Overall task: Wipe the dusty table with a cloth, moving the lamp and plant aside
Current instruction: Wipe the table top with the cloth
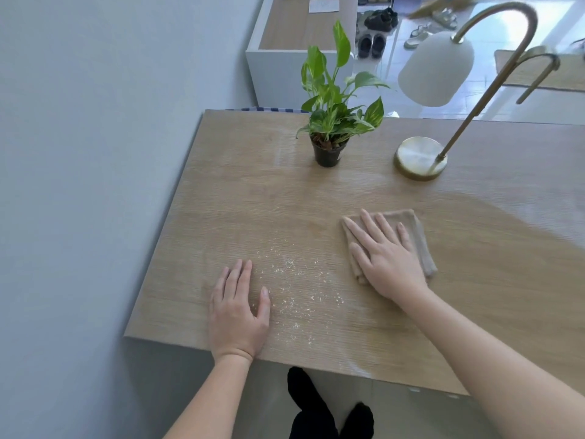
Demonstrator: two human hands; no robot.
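The wooden table [221,201] carries a scatter of white dust [294,296] near its front edge. My right hand [384,258] lies flat, fingers spread, pressing a folded beige cloth [418,236] to the right of the dust. My left hand [239,312] rests flat on the bare wood just left of the dust, holding nothing. A small green plant in a black pot [329,150] stands at the back middle. The lamp, with a round brass base [419,158], a curved brass neck and a white shade [435,69], stands at the back right.
A grey wall runs close along the table's left side. Behind the table stands a white cabinet [285,64], with several shoes [373,42] on the tiled floor beyond. My feet in black socks [316,407] show below the front edge.
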